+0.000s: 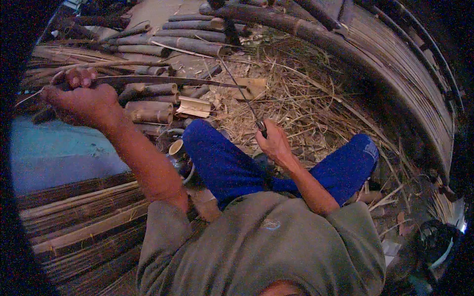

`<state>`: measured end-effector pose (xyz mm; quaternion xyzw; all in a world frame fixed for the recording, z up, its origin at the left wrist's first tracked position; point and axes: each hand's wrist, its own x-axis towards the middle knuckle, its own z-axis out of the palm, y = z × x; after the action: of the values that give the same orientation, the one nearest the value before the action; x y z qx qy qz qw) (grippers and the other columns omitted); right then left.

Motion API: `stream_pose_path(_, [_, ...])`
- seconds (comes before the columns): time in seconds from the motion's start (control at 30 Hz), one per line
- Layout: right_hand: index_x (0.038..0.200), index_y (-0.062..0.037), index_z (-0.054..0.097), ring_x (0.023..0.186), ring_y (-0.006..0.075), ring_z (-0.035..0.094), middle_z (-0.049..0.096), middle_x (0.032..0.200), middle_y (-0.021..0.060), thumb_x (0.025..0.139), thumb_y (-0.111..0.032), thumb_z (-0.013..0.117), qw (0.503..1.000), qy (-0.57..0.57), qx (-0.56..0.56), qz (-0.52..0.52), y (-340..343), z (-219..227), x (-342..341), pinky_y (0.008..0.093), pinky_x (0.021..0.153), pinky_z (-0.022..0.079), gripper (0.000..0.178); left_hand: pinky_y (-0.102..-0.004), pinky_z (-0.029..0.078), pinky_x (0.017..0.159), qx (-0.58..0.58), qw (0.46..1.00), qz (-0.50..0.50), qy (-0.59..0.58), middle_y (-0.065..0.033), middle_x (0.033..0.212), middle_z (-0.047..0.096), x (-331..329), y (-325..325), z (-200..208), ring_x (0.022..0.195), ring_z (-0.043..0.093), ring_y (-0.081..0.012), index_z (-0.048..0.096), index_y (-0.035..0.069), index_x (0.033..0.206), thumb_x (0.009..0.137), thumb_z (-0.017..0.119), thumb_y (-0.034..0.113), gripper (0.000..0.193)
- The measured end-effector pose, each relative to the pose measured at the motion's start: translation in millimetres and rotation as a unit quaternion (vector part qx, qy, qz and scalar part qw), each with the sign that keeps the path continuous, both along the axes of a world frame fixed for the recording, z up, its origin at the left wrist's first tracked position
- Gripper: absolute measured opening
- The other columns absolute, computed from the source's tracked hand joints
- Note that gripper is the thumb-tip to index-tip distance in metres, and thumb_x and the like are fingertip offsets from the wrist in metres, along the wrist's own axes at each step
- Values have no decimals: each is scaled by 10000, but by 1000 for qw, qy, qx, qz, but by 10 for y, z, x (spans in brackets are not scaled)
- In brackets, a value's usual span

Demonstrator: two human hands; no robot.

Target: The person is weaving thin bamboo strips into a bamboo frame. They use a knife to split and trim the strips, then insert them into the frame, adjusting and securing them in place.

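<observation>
My left hand (81, 98) is raised at the far left, its fingers curled round a long, dark strip of bamboo (168, 80). The strip stretches rightward over the stacked bamboo pieces, and its far end lies near the blade of a knife (239, 88). That knife's dark handle sits in my closed right hand (276, 142), above the gap between my knees. Its long, narrow blade points up and to the left. In this view blade and strip cross near the strip's end; whether they touch, I cannot tell.
Short bamboo sections (148, 112) are piled beyond my left knee, with longer poles (190, 34) behind. Shavings (296, 111) litter the ground ahead. Bundled thin strips (84, 217) lie at the left, below a blue-green surface (59, 145). A large curved bundle (405, 74) fills the right.
</observation>
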<state>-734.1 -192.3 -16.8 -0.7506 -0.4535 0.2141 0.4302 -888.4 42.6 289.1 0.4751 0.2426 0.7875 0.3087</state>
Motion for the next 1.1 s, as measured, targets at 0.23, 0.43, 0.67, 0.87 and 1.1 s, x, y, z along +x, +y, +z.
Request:
stream_pose_path(0.23, [1024,2,562,723,401,611,617,789,228,923,-253,615,994,71,2,84,170,759,-196,464,647,468,280,-254,234,431,-8,1000,2,-7,-6,577,335,198,-367,-37,471,311,-120,456,110,785,969,440,579,504])
stream_pose_path(0.43, [1061,-10,568,775,379,654,626,806,226,915,-232,632,959,33,256,120,443,1578,-385,453,669,509,273,-254,213,405,14,998,53,9,-1,567,346,340,-668,-99,449,284,-103,433,118,767,946,457,623,536])
stream_pose_path(0.67, [1017,-12,553,784,402,652,645,875,202,898,-208,636,972,13,173,157,654,1486,-517,470,642,525,244,-261,193,388,75,993,37,80,2,578,316,301,-694,-92,448,249,-104,357,115,731,961,448,607,551])
stream_pose_path(0.87, [978,-17,546,752,402,646,636,862,213,891,-230,646,982,-16,137,130,736,1221,-550,487,602,514,251,-272,193,388,79,990,77,86,2,573,299,297,-580,-150,448,255,-111,346,116,723,960,418,633,573])
stream_pose_path(1.1, [991,-18,563,740,425,644,647,818,237,899,-265,631,991,-21,84,104,776,971,-538,505,637,508,271,-284,182,398,75,977,149,134,-7,585,319,219,-513,-173,458,255,-117,352,106,722,971,374,636,586])
